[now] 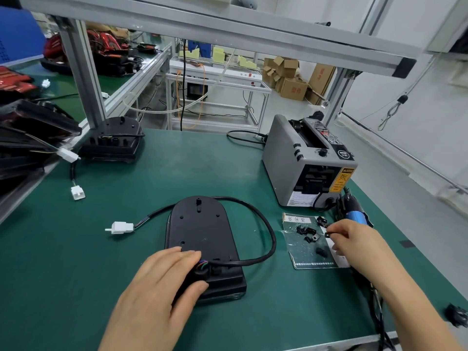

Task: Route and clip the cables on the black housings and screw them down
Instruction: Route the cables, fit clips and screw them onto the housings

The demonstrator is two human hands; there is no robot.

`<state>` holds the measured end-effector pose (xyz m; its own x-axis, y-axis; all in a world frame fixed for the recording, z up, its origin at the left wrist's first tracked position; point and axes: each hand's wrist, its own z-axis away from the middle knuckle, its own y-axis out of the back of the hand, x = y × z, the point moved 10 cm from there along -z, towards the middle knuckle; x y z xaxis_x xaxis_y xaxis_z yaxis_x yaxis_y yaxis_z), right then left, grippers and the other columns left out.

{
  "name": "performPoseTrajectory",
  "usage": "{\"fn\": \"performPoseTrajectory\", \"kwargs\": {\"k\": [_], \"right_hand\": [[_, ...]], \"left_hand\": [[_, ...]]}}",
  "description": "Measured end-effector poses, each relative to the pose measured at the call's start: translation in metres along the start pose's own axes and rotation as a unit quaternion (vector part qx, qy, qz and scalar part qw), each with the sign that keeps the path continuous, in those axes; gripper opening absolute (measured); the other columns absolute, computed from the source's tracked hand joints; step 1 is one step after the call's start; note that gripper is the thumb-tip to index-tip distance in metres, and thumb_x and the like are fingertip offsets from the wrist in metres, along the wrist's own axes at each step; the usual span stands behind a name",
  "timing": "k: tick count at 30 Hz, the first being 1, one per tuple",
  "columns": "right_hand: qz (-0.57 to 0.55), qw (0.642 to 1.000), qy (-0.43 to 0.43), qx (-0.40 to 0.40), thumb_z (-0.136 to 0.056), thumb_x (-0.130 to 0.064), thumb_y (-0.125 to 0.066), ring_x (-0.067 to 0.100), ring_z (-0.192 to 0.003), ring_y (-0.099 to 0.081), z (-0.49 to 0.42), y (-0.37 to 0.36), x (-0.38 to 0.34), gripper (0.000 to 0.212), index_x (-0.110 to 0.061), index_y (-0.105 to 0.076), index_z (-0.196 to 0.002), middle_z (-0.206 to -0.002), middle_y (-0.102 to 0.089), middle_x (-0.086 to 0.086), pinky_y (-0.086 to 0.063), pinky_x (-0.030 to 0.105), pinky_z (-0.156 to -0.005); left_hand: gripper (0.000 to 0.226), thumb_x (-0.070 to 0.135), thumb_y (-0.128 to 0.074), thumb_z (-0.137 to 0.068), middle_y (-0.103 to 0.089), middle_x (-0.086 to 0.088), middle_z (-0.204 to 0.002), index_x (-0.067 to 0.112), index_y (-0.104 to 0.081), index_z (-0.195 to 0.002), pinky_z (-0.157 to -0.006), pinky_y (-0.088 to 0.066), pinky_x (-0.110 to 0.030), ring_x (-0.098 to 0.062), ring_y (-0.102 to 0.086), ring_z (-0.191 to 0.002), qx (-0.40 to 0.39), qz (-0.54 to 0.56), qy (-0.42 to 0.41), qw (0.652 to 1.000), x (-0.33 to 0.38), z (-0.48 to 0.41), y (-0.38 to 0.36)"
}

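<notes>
The housing (202,239) lies flat mid-mat, its cable (263,224) looping loose to the right, unclipped and unscrewed, so most of the work seems left. The left hand (162,282) presses flat near the cable exit, gripping nothing; the right hand (352,239) pinches a small black clip (328,234) over the spare clips (307,234).
</notes>
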<state>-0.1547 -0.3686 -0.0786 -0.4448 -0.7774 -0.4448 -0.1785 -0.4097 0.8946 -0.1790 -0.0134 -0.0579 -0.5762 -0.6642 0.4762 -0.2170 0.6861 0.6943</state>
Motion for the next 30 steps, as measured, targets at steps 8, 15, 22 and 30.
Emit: {"fn": "performPoseTrajectory", "kwargs": {"k": [8,15,22,30], "right_hand": [[-0.450,0.884,-0.009,-0.124,-0.090,0.002,-0.055,0.011,-0.055,-0.062,0.039,-0.039,-0.057,0.016,-0.006,-0.069,-0.093,-0.069,-0.070,0.004,-0.052,0.019,-0.052],[-0.553,0.815,0.069,-0.161,-0.085,0.010,-0.055,0.015,-0.057,-0.063,0.090,-0.064,-0.126,0.017,-0.002,-0.067,-0.088,-0.068,-0.069,0.012,-0.052,0.022,-0.054],[-0.548,0.818,0.144,-0.100,-0.081,0.011,-0.061,0.014,-0.058,-0.064,0.113,-0.049,-0.149,0.022,-0.008,-0.070,-0.079,-0.065,-0.068,0.013,-0.052,0.018,-0.056],[-0.521,0.832,0.173,-0.079,-0.073,-0.009,-0.071,0.013,-0.059,-0.065,0.120,-0.049,-0.152,0.017,-0.024,-0.073,-0.081,-0.069,-0.069,0.011,-0.052,0.019,-0.059]], "left_hand": [[0.036,0.037,-0.044,-0.091,-0.065,0.009,-0.096,0.017,-0.074,-0.093,-0.083,-0.039,-0.022,-0.013,-0.048,-0.095,0.083,-0.029,-0.028,0.996,0.018,-0.018,0.016],[0.018,0.033,-0.055,-0.084,-0.061,0.015,-0.082,0.025,-0.071,-0.079,-0.064,-0.049,-0.039,-0.015,-0.051,-0.083,0.090,-0.017,-0.043,0.995,0.049,-0.038,0.011],[0.018,0.038,-0.059,-0.079,-0.060,0.016,-0.085,0.023,-0.067,-0.076,-0.073,-0.041,-0.027,-0.010,-0.046,-0.088,0.141,0.010,0.006,0.990,0.033,-0.029,0.021],[0.019,0.036,-0.061,-0.080,-0.061,0.013,-0.087,0.020,-0.070,-0.076,-0.072,-0.044,-0.032,-0.011,-0.046,-0.090,0.172,0.014,-0.006,0.985,0.031,-0.025,0.029]]}}
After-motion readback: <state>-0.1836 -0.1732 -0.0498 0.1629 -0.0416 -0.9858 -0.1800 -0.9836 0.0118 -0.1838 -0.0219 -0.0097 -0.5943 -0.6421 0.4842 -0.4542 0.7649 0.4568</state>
